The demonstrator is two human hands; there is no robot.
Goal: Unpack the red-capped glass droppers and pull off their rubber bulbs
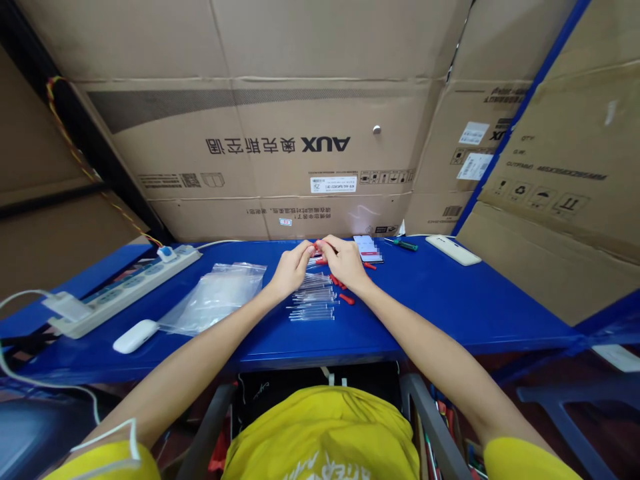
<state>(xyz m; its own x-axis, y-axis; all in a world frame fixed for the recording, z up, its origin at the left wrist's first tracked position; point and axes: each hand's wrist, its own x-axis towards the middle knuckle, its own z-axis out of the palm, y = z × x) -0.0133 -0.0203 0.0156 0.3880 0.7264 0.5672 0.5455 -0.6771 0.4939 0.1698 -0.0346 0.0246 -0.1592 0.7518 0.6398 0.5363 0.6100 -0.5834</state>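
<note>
My left hand (291, 268) and my right hand (345, 264) meet at the back of the blue table, fingertips pinched together around a small red rubber dropper bulb (317, 245). The fingers cover most of it, and I cannot tell whether a glass tube is fitted in it. Just below my hands lies a stack of thin clear glass dropper tubes (314, 299), side by side. Several loose red rubber bulbs (347, 299) rest to its right, close to my right hand.
Clear plastic zip bags (217, 300) lie left of the tubes, beside a white rounded device (136, 336) and a power strip (135, 283). Behind my right hand are a phone with a lit screen (367, 247), a green-handled screwdriver (406, 245) and a pale phone-like case (453, 249). Cardboard (280, 167) walls the back.
</note>
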